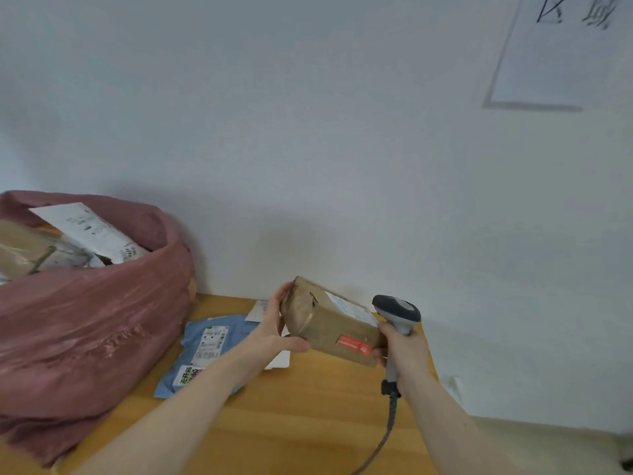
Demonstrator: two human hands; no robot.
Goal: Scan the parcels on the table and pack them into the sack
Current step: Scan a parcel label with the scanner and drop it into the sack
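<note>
**Box held up for scanning, sack already brimming**

The pink sack (92, 323) fills the left of the scene, slumped on the wooden table (308, 423) with parcels heaped to its mouth. That fullness is the biggest risk: another box dropped on the pile could slide back out or tip the soft sack toward the table's near left edge.

Right of the sack, a blue mailer (205, 351) lies flat on the table, with a white envelope (260, 308) partly hidden beyond it; both appear to be waiting their turn.

The brown cardboard box (329, 320) is held in the air above the table's far right part. The left hand (274, 334) clasps its left end with thumb below and fingers spread behind; a one-ended hold like that may let the tilted box twist or slip.

The right hand (404, 347) is wrapped around the scanner (399, 315) handle, fingers touching the box's right end. The scanner head sits very near the white label, so a misread seems possible, and its trailing cable could snag on the table edge.
</note>
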